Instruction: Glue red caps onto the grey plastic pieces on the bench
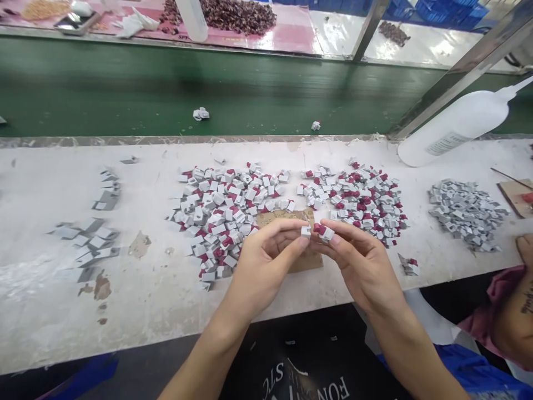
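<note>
a: finding at the fingertips?
b: left hand [262,266]: thumb and forefinger pinch a small white piece [305,230]. right hand [366,264]: thumb and fingertips pinch a red-and-white piece [327,233], red end turned toward the white one.
a: in contact?
b: just beside each other; too small to tell whether they touch.
a: assessment of the handling?
b: sound, in my judgement. light pressure on the side walls should serve best, with fingertips clear of the facing ends, both pieces level and in line. squeezing hard could tip parts this small.
a: beneath the hands?
b: a cardboard sheet [310,264], partly hidden. working over it seems prudent, should a piece slip.
a: around it?
b: a left pile [220,216] and a right pile [362,200], both mixed white and red. farther right, a grey pile [466,211]; far left, loose grey pieces [94,241].
a: beyond?
b: a white bottle [453,130] leaning at the right, and a green strip [250,83] bearing a few pieces.
</note>
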A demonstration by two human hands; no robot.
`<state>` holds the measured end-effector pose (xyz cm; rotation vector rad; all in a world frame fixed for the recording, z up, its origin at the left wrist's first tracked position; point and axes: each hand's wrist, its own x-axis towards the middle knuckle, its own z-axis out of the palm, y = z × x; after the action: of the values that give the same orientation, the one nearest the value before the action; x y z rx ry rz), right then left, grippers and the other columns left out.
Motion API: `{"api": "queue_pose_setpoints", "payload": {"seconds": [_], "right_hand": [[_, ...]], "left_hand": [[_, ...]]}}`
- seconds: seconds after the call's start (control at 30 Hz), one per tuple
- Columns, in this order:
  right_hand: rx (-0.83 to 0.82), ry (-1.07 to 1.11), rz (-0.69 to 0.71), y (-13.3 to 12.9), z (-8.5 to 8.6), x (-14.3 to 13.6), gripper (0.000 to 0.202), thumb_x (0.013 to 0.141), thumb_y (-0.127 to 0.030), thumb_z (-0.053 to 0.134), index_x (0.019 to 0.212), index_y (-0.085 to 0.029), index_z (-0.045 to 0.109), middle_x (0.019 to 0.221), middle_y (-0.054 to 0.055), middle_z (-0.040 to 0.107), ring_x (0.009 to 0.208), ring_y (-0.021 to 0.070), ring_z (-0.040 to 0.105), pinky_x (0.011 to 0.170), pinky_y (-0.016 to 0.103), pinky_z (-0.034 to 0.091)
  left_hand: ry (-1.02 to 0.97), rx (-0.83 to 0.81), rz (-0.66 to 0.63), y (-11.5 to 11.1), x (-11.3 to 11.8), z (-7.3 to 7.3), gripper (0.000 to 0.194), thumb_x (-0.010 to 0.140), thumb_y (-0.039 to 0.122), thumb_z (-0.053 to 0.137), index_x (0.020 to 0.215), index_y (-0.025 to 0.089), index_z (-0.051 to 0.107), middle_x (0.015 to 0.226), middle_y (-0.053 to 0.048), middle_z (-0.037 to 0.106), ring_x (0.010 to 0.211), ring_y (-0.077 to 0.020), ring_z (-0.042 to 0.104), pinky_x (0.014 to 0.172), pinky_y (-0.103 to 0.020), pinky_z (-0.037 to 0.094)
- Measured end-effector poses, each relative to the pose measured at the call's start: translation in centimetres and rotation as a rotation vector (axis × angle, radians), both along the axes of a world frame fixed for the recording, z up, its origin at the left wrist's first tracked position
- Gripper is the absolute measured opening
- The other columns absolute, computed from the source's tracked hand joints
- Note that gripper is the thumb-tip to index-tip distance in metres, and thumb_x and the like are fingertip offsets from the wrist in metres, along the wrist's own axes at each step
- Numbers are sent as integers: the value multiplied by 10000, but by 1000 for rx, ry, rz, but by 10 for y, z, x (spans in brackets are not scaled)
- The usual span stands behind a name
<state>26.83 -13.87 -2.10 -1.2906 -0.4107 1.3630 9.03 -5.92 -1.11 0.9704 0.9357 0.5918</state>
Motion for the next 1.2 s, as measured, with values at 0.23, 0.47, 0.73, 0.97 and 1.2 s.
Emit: {"api": "queue_pose_setpoints", "payload": {"seconds": [0.23,0.47,0.73,0.97,1.2], "right_hand": [[36,-196,37,-3,-5,0,171,1056,-396,922,1219,-405,975,1161,33,930,1064,237,891,975,374,758],[113,-326,171,8,4,3,206,1087,-330,856,1251,-379,971,1025,40,887,938,206,854,809,318,726],[12,-979,400,144,-20,42,439,1156,-311,674,1564,-222,810,1406,138,849,1038,269,853,973,485,739],[39,-1201,475,292,-72,54,435,929,15,676,1264,-145,902,1532,191,793,1388,372,730,1278,556,555],[-23,-1252,352,257,-57,66,245,909,-137,709,1109,-164,848,1137,181,877,1050,349,810,1024,528,648]], "left_hand": [[-6,-17,2,0,-2,-8,156,1063,339,897,1200,265,911,1184,-56,921,1088,-231,902,1011,-333,762],[130,116,-126,15,-10,-1,131,1092,343,827,1199,307,894,1173,-55,883,1083,-247,873,967,-372,742],[508,420,-168,134,3,1,150,1016,233,755,1150,239,822,1054,-78,841,886,-239,794,783,-379,672],[891,457,47,245,60,-59,131,999,66,759,1078,171,761,1069,-118,825,1087,-270,781,1092,-449,610],[910,391,-114,264,105,-88,300,1116,375,828,1329,168,785,1383,-113,795,1252,-285,786,1101,-523,684]]}}
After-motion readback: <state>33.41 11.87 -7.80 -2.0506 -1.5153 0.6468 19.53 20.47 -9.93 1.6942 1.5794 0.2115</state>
